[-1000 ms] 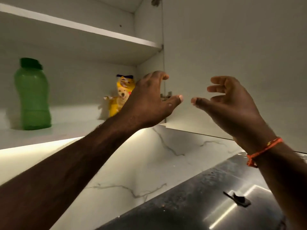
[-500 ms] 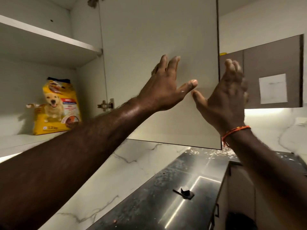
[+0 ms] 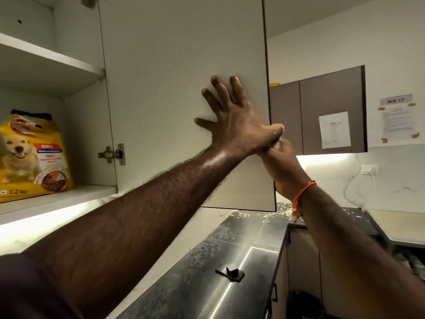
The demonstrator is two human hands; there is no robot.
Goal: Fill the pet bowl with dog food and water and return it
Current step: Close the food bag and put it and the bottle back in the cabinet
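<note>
Left hand (image 3: 232, 125) flat, fingers spread and straight, pressing the open cabinet door (image 3: 179, 93), arm fully stretched. Right hand (image 3: 279, 157) just beneath its thumb at the door's edge, fingers hidden, grip unclear. Dog food bag (image 3: 32, 157) far left, upright on cabinet shelf (image 3: 69, 196).

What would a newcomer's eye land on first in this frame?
The left hand stands out first, spread flat with straight fingers against the inside of the open white cabinet door at centre. The right hand grips that door's right edge just below it. At far left, a yellow dog food bag stands upright on the cabinet's lower shelf.
</note>
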